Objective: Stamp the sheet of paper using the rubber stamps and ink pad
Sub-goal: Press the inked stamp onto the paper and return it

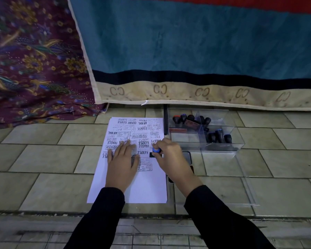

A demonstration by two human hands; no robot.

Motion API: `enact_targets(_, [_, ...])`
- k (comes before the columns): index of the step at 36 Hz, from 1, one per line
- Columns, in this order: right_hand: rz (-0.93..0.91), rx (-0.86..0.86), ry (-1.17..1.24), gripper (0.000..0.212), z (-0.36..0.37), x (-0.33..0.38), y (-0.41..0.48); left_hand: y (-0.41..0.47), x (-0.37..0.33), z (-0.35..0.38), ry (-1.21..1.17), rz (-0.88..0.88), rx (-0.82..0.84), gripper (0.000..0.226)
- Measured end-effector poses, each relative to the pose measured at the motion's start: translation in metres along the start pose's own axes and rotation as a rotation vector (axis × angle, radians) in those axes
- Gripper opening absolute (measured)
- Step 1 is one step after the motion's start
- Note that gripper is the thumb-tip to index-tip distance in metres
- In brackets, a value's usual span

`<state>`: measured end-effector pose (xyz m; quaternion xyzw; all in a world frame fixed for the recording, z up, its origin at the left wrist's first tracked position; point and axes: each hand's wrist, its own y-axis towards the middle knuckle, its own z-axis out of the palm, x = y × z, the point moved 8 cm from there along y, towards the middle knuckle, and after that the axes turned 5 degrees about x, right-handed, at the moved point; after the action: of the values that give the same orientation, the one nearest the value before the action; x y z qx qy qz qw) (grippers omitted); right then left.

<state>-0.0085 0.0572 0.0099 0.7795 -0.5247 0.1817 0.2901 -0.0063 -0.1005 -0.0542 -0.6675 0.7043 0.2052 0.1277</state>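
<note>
Nearest to me, my left hand (121, 163) lies flat and open on the sheet of paper (131, 186), fingers spread, holding nothing and only pressing the sheet to the tiled floor (48, 191). My right hand (169, 156) is closed around a stamp (156, 152) with a blue handle. Its dark base touches the paper just right of the left hand, near the right edge of the sheet, and its long axis runs left to right, along the printed lines. I judge the stamp is being pressed now, so the next move is a straight lift. The near half of the sheet is white, the far half crowded with black marks like SAMPLE and FRAGILE. The ink pad (187, 156) peeks out just behind the right hand. Farther right stands a clear box (221, 139) with more stamps
</note>
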Motion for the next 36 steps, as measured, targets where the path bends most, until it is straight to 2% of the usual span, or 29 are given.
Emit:
enact_targets(16, [0.07,-0.015,0.023,0.009,-0.001,-0.005,0.008,0.0,-0.001,-0.001,-0.003,0.003,0.0,0.04])
enact_targets(23, [0.035,0.013,0.005,0.012,-0.001,-0.004,0.003,0.0,-0.001,-0.001,0.001,-0.005,-0.003,0.04])
enact_targets(25, [0.044,-0.043,0.048,0.018,-0.013,-0.005,0.006,0.0,0.0,-0.003,-0.002,-0.004,-0.008,0.04])
enact_targets(29, [0.122,-0.289,0.266,0.025,-0.066,-0.019,0.014,-0.002,-0.001,-0.003,-0.002,0.0,-0.008,0.04])
enact_targets(31, [0.169,-0.338,0.29,0.026,-0.086,-0.032,0.023,-0.002,-0.002,-0.003,-0.012,-0.002,-0.009,0.04])
enact_targets(33, [0.229,-0.313,0.207,0.02,-0.096,-0.045,0.032,-0.002,-0.002,-0.004,-0.016,-0.003,-0.011,0.039])
enact_targets(36, [0.337,-0.171,0.034,0.015,-0.087,-0.068,0.042,-0.001,-0.001,-0.004,-0.018,-0.006,-0.011,0.039])
